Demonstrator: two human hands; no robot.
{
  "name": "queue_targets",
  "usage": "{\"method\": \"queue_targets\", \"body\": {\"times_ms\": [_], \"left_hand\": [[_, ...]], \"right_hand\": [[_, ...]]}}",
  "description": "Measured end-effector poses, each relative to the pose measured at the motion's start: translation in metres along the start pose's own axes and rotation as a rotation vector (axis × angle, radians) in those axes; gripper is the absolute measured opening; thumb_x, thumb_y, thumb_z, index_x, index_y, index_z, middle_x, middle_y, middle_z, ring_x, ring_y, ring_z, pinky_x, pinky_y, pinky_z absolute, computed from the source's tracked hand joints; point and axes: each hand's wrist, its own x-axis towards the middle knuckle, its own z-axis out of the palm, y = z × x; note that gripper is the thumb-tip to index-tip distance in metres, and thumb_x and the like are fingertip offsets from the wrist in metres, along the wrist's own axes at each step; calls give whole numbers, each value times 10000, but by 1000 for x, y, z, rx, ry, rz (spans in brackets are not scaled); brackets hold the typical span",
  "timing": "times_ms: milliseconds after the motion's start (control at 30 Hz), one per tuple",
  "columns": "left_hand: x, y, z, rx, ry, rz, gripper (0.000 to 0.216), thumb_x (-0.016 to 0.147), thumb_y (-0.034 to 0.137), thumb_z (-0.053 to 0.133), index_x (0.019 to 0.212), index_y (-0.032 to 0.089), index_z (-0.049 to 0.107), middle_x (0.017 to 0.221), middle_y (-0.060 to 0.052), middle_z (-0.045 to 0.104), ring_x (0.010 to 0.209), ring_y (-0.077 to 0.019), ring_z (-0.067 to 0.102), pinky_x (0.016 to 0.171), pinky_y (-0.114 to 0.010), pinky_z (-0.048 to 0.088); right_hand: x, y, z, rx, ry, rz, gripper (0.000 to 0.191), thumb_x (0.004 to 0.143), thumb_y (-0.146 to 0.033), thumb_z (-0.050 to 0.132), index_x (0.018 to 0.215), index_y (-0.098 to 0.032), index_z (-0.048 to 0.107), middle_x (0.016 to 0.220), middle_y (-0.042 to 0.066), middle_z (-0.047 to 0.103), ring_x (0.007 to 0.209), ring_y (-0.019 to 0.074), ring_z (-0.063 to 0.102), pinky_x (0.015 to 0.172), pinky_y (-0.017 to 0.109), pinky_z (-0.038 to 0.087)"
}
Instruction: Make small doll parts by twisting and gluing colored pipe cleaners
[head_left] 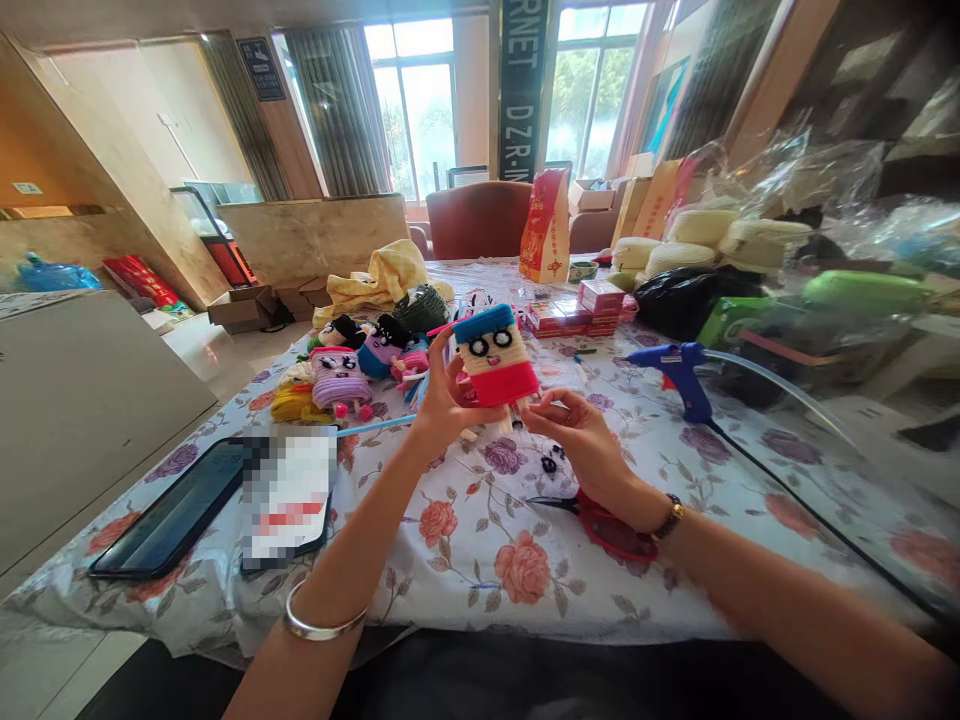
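In front of me, a boxy doll (496, 358) wound from fuzzy yarn-like strips has a blue top, a cream face with round black-rimmed eyes, and a pink-red lower part. My left hand (444, 405) grips it from the left side and underneath, keeping it upright above the table. The fingers of my right hand (574, 432) pinch at a small pale leg under the doll's lower right edge; the fingertips partly hide it. Below my right wrist lie red-handled scissors (611, 525). Small black ring-shaped pieces (553, 460) rest on the cloth close to that hand.
A blue hot glue gun (686, 375) with a cord stands at right. Several finished dolls (339, 378) sit at left, behind a phone (176, 510). Farther back are small pink boxes (600, 300), a red-and-yellow paper bag (546, 225) and a black plastic bag (679, 300). Flowered cloth (442, 580) covers the table.
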Motion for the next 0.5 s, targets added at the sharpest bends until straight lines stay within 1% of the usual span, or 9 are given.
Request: {"method": "queue_targets", "body": {"times_ms": [133, 233, 267, 333, 433, 500], "left_hand": [[1, 0, -3, -12, 48, -5, 1253, 404, 165, 867, 1376, 449, 129, 1326, -75, 459, 1008, -252, 615, 747, -334, 555], [4, -1, -8, -4, 142, 8, 1232, 405, 148, 858, 1368, 444, 150, 1296, -63, 487, 983, -236, 621, 749, -330, 550], [5, 0, -10, -2, 191, 10, 1225, 403, 136, 853, 1365, 439, 159, 1274, -57, 504, 970, -229, 624, 748, -327, 548], [7, 1, -15, -2, 329, -11, 1205, 402, 99, 836, 1358, 424, 179, 1209, -40, 540, 913, -204, 631, 723, -308, 543], [7, 4, -20, -24, 563, -99, 1136, 432, 16, 770, 1346, 388, 209, 1098, -12, 572, 808, -159, 625, 667, -270, 526], [7, 5, -22, -40, 668, -150, 1104, 448, -36, 711, 1348, 362, 209, 1040, -5, 581, 754, -142, 620, 651, -264, 518]], "right_hand": [[-1, -2, 1, -28, 15, 12, 324, 576, -359, 797, 696, -214, 534, 727, -24, 690, 672, 119, 589, 648, 256, 431], [0, -1, 0, -39, 28, 23, 325, 577, -359, 796, 695, -212, 532, 704, -21, 677, 666, 121, 579, 617, 248, 412], [0, -1, 0, -39, 26, 22, 323, 581, -359, 794, 697, -212, 531, 714, -15, 682, 681, 127, 583, 614, 248, 407], [1, 1, -1, -42, 27, 11, 317, 592, -361, 789, 704, -214, 531, 750, -2, 696, 715, 138, 593, 611, 249, 397], [1, 3, -3, -56, 44, -6, 313, 607, -365, 783, 711, -213, 530, 779, 8, 708, 723, 140, 594, 598, 245, 382], [1, 3, -4, -70, 50, -8, 314, 613, -367, 780, 709, -213, 524, 772, 10, 711, 714, 140, 594, 596, 245, 381]]}}
